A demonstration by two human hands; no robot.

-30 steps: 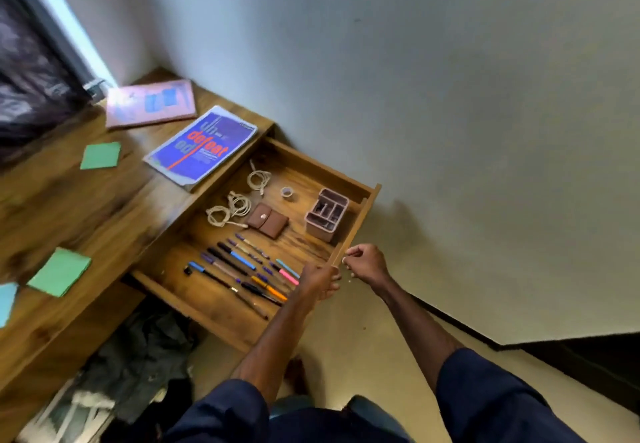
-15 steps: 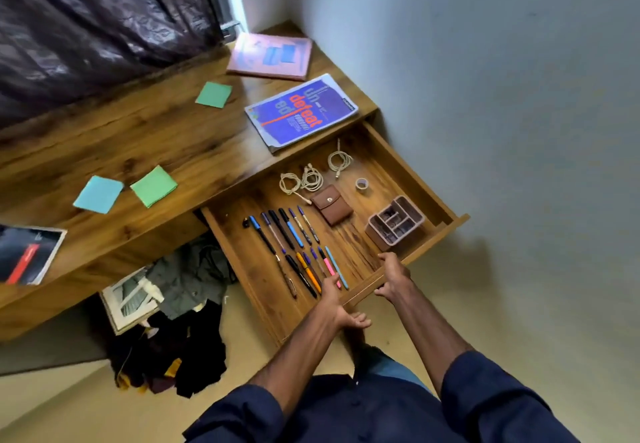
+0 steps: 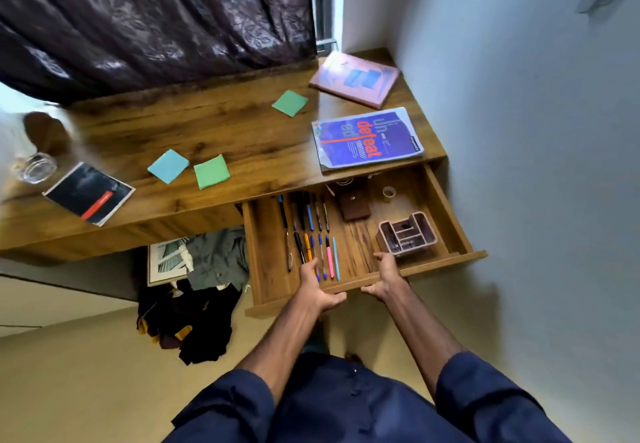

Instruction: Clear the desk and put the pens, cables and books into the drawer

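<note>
The wooden drawer (image 3: 450,214) stands partly open under the desk's right end. Both my hands grip its front edge: my left hand (image 3: 317,285) left of centre, my right hand (image 3: 386,276) beside it. Inside lie several pens (image 3: 310,231) in rows, a brown leather pouch (image 3: 354,204), a pink organiser tray (image 3: 407,238) and a small tape roll (image 3: 389,192). The cables at the drawer's back are mostly hidden under the desk top. On the desk lie a blue book (image 3: 367,139), a pink book (image 3: 355,78) and a black book (image 3: 88,193).
Sticky-note pads rest on the desk: green (image 3: 290,103), blue (image 3: 168,166), green (image 3: 211,171). A glass ashtray (image 3: 34,168) sits at the desk's left end. Clothes and a framed picture (image 3: 194,276) lie on the floor under the desk. A wall runs along the right.
My hands went from above the drawer front to gripping it. The drawer has slid partway in, hiding the cables under the desk top. The view swung left, showing more of the desk.
</note>
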